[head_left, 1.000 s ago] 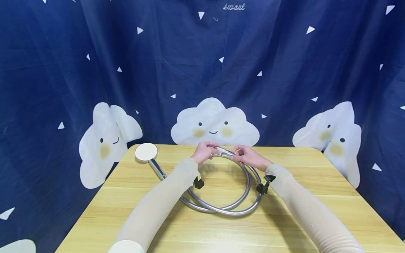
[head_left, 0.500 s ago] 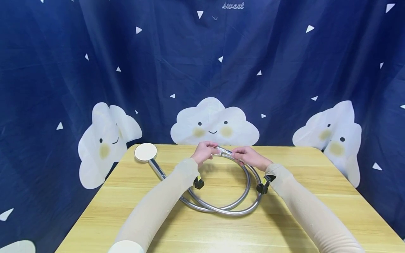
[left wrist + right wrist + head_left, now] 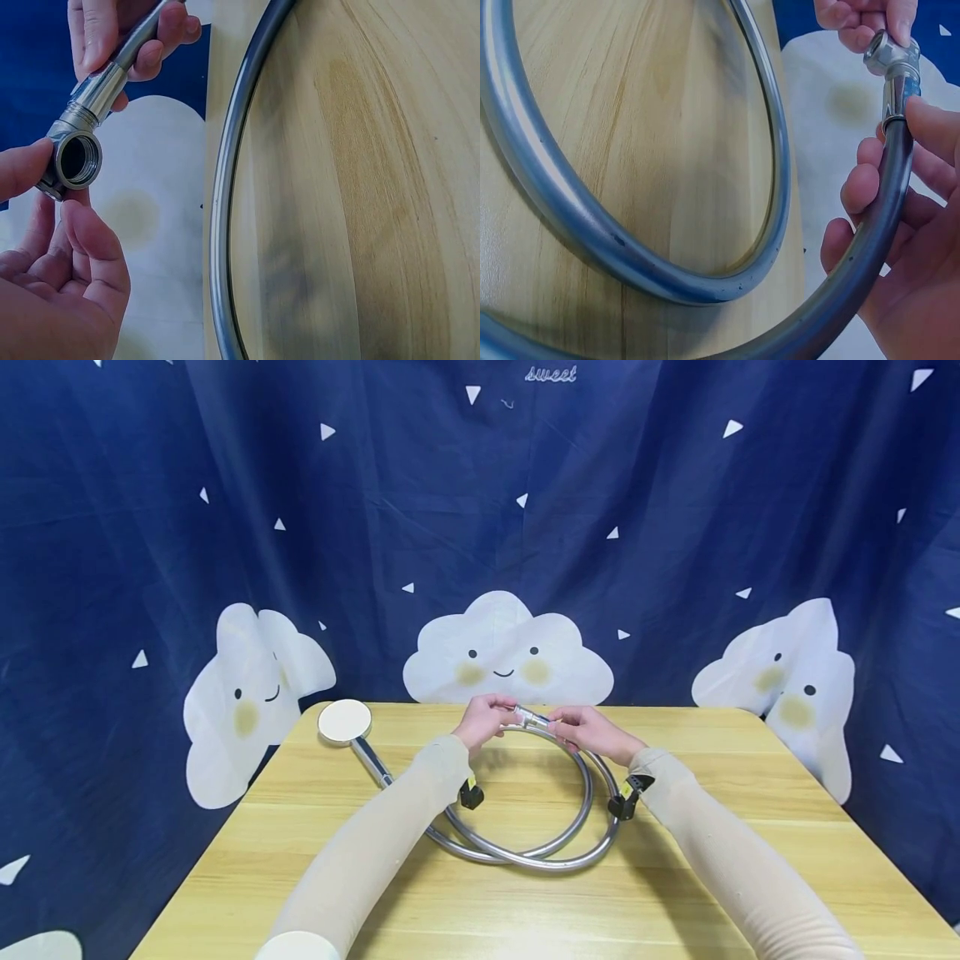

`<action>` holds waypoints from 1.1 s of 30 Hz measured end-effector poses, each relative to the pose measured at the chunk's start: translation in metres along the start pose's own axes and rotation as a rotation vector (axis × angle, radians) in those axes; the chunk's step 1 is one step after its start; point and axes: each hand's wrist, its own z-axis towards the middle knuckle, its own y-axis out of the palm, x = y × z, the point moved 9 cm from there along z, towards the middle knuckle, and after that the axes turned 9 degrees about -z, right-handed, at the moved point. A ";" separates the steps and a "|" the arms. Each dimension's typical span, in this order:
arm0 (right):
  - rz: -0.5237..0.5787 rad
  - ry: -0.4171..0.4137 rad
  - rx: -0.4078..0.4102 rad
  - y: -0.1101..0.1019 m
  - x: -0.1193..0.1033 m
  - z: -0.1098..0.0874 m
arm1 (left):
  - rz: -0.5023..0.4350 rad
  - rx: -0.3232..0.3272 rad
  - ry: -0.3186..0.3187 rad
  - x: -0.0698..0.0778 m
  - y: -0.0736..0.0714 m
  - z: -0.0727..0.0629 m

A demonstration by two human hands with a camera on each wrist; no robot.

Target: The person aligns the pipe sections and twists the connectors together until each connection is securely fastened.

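Observation:
In the head view my left hand (image 3: 480, 724) and right hand (image 3: 591, 733) meet over the far part of the table. The left thumb and fingers pinch a chrome threaded fitting (image 3: 898, 57) with a round, internally threaded opening. My right hand grips the end of a grey metal shower hose (image 3: 891, 176), thumb by its chrome nut (image 3: 103, 88) and fingers curled around the hose. Nut and fitting are in line and joined, with some thread showing between them in the left wrist view. A round white-faced shower head (image 3: 345, 721) lies at the far left, its handle running to the hose.
The hose loops in coils (image 3: 551, 864) on the wooden table (image 3: 712, 852), below and between the forearms. A dark blue curtain (image 3: 360, 543) with white clouds hangs right behind the table's far edge. Black cameras sit on both wrists.
My right thumb and fingers have shifted their hold at the nut, the thumb now lying straighter along it. The left hand, hose coils and shower head stay where they were.

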 end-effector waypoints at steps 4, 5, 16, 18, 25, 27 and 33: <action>-0.023 0.000 0.001 0.000 0.002 0.001 | 0.002 0.004 0.007 0.000 -0.001 0.001; -0.028 0.002 0.003 0.000 0.002 0.001 | 0.001 0.006 0.009 0.000 -0.001 0.000; 0.000 0.018 0.012 0.001 0.001 0.001 | -0.008 0.003 0.011 0.001 0.000 0.000; -0.004 0.012 0.009 0.001 0.002 0.001 | -0.009 0.002 0.008 0.001 0.000 0.000; -0.018 -0.022 -0.011 0.001 -0.002 0.001 | -0.005 0.006 0.012 0.002 0.000 0.000; -0.008 -0.008 -0.008 0.001 -0.001 0.001 | -0.003 0.005 0.013 0.002 0.000 0.000; 0.031 0.026 0.012 0.001 0.004 0.002 | -0.002 0.008 0.012 0.001 0.000 0.001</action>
